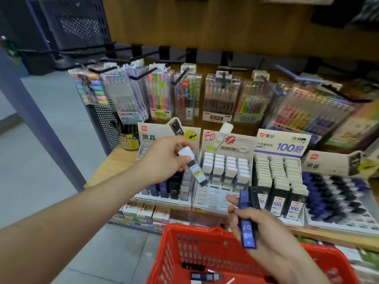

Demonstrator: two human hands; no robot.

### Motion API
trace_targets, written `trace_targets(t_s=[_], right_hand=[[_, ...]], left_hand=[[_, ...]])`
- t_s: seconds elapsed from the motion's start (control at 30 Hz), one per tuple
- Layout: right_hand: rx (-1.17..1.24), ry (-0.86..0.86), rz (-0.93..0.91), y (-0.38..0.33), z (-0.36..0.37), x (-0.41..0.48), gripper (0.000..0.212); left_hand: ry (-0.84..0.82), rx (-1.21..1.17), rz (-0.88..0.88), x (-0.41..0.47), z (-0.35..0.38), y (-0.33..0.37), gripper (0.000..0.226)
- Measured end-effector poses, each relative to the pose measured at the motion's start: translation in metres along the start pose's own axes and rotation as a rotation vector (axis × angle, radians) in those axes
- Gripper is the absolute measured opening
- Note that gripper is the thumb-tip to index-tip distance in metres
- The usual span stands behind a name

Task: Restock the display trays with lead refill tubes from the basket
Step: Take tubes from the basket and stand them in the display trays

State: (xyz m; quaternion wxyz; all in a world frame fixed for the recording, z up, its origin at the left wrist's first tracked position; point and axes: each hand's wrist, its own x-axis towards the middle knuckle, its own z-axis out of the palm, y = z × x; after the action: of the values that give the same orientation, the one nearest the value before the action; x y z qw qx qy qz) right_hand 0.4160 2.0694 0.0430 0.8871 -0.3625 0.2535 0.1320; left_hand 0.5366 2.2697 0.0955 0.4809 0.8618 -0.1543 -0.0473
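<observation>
Now, left hand [164, 158] pinches white-capped tube [194, 168] above trays [164, 199]; right hand [266, 234] grips blue tubes [247, 228] over basket [196, 227] rim.

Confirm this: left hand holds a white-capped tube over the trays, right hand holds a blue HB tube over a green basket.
One thing is wrong: the basket is red, not green, as the head view shows. The left hand does hold a white-capped tube over the trays, and the right hand a blue HB tube over the basket.
</observation>
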Motion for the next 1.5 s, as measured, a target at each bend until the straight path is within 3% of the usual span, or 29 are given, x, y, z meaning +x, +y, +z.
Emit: trace_targets(t_s=[0.13, 0.2, 0.33, 0.5, 0.7, 0.87, 1.0, 1.07, 1.17, 1.33, 1.5], right_hand=[[-0.253, 0.069, 0.022, -0.016, -0.028, -0.015, 0.025], [-0.317, 0.123, -0.014, -0.023, -0.043, -0.015, 0.028], [-0.119, 0.167, -0.074, -0.032, -0.064, -0.011, 0.030], [-0.110, 0.149, -0.096, -0.029, -0.075, -0.008, 0.042], [-0.157, 0.163, -0.090, -0.030, -0.082, -0.012, 0.032], [-0.142, 0.201, -0.149, -0.029, -0.079, -0.011, 0.031], [-0.062, 0.176, -0.136, -0.030, -0.077, -0.012, 0.017], [-0.055, 0.159, -0.141, -0.030, -0.076, -0.013, 0.016], [-0.062, 0.137, -0.187, -0.029, -0.074, -0.013, 0.006], [-0.141, 0.134, -0.198, -0.026, -0.067, -0.017, 0.012], [-0.204, 0.176, -0.231, -0.025, -0.061, -0.019, 0.020]], left_hand=[[-0.016, 0.148, 0.064, 0.014, 0.025, 0.001, 0.025], [-0.027, 0.209, 0.075, 0.021, 0.040, -0.001, 0.023], [-0.058, 0.237, 0.098, 0.032, 0.068, 0.001, 0.023], [-0.114, 0.371, 0.211, 0.038, 0.092, -0.001, 0.016], [-0.160, 0.428, 0.299, 0.037, 0.099, -0.008, 0.021], [-0.215, 0.628, 0.421, 0.042, 0.098, -0.009, 0.031], [-0.223, 0.772, 0.438, 0.044, 0.098, -0.008, 0.039], [-0.205, 0.758, 0.413, 0.041, 0.102, -0.009, 0.034], [-0.133, 0.692, 0.380, 0.040, 0.105, -0.008, 0.009], [-0.046, 0.612, 0.540, 0.041, 0.112, -0.012, 0.014], [-0.075, 0.660, 0.514, 0.037, 0.114, -0.010, 0.020]])
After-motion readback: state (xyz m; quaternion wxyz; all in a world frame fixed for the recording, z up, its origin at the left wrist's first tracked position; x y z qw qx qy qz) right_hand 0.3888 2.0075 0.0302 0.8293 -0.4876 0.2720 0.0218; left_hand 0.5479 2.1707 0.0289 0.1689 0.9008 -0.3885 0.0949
